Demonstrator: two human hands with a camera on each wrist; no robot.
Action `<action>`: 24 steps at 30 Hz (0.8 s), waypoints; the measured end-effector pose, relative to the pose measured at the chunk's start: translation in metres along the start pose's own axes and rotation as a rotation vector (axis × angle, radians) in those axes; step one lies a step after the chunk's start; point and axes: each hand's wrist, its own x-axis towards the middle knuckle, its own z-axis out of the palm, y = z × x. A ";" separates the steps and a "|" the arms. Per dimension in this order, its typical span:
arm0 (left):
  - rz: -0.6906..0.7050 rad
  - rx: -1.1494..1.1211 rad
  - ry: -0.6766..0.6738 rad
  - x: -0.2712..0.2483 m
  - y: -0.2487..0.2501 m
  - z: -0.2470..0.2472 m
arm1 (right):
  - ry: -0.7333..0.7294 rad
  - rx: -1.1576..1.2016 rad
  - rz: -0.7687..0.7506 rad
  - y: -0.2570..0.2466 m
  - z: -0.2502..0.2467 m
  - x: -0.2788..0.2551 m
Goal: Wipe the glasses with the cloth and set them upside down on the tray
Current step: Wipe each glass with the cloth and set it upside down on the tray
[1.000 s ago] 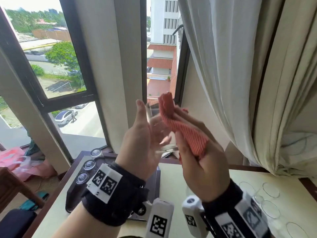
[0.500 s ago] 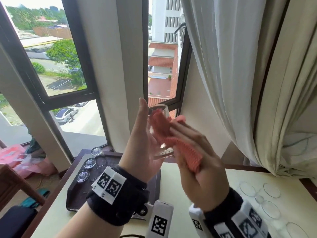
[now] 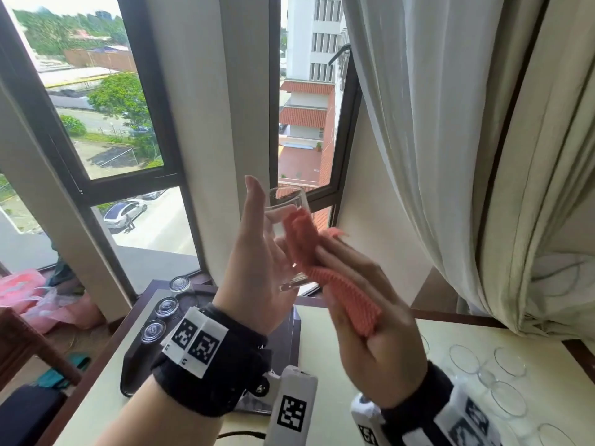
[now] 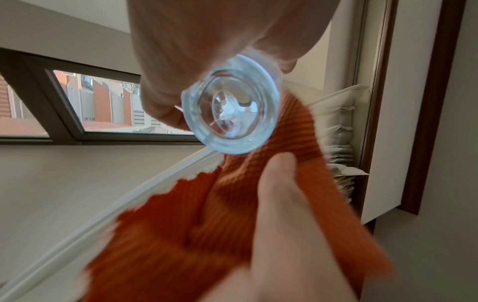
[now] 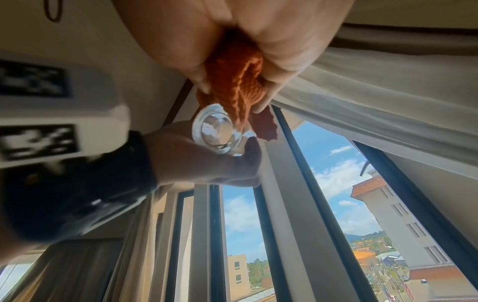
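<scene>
Cream tabletop [image 3: 370, 365]: bears the tray at its left end and the unwiped glasses at its right; both hands are raised above it, in front of the window.
Curtain [image 3: 450, 123]: pale fabric, hangs at right beside the window frame.
Tray [image 3: 138, 358]: dark, rectangular, at the table's left end; partly hidden by the left wrist.
Right hand [image 3: 370, 323]: fingers and thumb pinch the cloth; fingertips point toward the held glass.
Left hand [image 3: 257, 262]: index finger extended upward, remaining fingers and thumb wrapped round the held glass's wall.
Cloth [image 3: 325, 272]: orange-pink ribbed knit, folded; upper end pressed against the held glass's side near the rim, lower end runs down the right palm.
Held glass [image 3: 286, 217]: clear tumbler, raised above the table, mouth up and slightly tilted; thick base faces both wrist cameras.
Glasses on tray [image 3: 165, 307]: three, upside down, in a row along the tray's left edge.
Unwiped glasses [image 3: 483, 375]: clear, mouths up, clustered at the table's right; exact count unclear.
</scene>
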 end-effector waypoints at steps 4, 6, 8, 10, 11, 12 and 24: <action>-0.022 -0.011 -0.040 -0.002 -0.012 0.005 | 0.100 -0.008 0.144 0.003 -0.004 0.033; -0.021 0.003 -0.048 0.001 -0.013 0.009 | 0.100 0.006 0.093 -0.001 -0.003 0.045; 0.007 -0.011 -0.054 0.005 -0.010 0.011 | 0.052 0.006 0.018 -0.006 0.000 0.042; 0.036 0.000 -0.056 0.011 -0.005 0.009 | -0.001 -0.009 -0.049 -0.007 0.000 0.029; 0.037 0.008 -0.046 0.013 -0.003 0.007 | -0.020 -0.013 -0.065 -0.006 -0.001 0.020; 0.031 -0.007 -0.017 0.012 -0.002 0.008 | -0.024 -0.012 -0.069 -0.004 -0.003 0.011; -0.077 0.004 0.034 0.020 -0.022 0.029 | 0.081 -0.022 0.076 0.010 -0.010 0.055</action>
